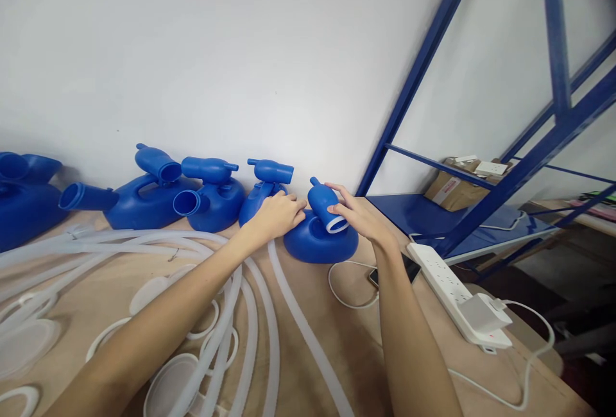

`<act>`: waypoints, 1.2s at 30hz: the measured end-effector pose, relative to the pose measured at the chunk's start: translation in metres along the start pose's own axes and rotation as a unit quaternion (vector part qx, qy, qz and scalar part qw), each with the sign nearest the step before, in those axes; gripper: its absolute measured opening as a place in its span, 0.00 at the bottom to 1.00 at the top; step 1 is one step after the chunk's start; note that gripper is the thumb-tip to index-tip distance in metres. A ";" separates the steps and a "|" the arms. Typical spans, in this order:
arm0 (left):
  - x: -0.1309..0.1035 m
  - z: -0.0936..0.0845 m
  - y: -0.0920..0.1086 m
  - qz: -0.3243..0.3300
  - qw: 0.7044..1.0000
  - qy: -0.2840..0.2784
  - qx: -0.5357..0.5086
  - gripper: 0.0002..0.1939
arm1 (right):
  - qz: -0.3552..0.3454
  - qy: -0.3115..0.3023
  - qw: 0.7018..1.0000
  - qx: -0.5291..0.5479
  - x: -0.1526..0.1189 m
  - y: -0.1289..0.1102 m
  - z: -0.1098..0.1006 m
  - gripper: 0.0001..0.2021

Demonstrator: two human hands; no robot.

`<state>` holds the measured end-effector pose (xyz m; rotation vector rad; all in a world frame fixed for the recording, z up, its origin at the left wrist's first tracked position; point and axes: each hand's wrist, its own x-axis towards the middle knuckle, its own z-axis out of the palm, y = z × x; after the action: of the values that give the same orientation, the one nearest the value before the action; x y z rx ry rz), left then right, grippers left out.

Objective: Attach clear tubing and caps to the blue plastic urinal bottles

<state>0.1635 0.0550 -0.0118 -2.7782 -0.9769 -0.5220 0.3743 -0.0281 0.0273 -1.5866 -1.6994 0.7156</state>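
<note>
My right hand (347, 210) holds a blue spouted piece (321, 199) with a white ring (336, 224) at its lower end, over the rightmost blue jug (320, 244). My left hand (283, 213) has its fingers bent at the left side of that jug, near the neighbouring blue jug (249, 204); what its fingertips grip, if anything, is hidden. Another blue spouted piece (273, 171) rests on top of the neighbouring jug. Clear tubing (308, 327) runs across the table below my left hand.
More blue jugs (212, 208) line the wall to the left. Translucent lids (176, 382) and white rings lie among the tubes. At right are a power strip (443, 279) with a charger, a phone (409, 267), a cable and a blue metal shelf (399, 212) holding a cardboard box (457, 186).
</note>
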 end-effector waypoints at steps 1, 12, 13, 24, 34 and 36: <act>0.001 0.000 0.001 -0.003 1.000 0.002 0.000 0.17 | 0.000 0.000 1.000 0.003 0.001 0.001 0.000 0.35; 0.003 0.005 0.000 -0.015 0.999 0.022 -0.026 0.21 | -0.013 0.001 1.000 -0.016 0.000 -0.004 0.001 0.34; 0.003 0.006 0.001 -0.017 0.999 0.023 -0.028 0.21 | -0.015 -0.002 1.000 -0.008 0.000 -0.004 0.002 0.34; 0.006 0.009 -0.001 -0.026 0.998 0.016 -0.052 0.10 | 0.002 -0.003 0.999 -0.038 -0.002 -0.011 0.000 0.35; 0.001 0.005 -0.007 -0.012 0.991 0.024 -0.132 0.10 | 0.005 -0.007 0.999 -0.041 -0.005 -0.012 0.000 0.35; -0.001 0.001 -0.010 0.003 0.987 0.022 -0.158 0.10 | 0.001 -0.006 1.000 -0.030 -0.004 -0.011 0.000 0.35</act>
<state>0.1568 0.0627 -0.0124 -3.0268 -0.9484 -0.7967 0.3683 -0.0334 0.0354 -1.6266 -1.7438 0.6831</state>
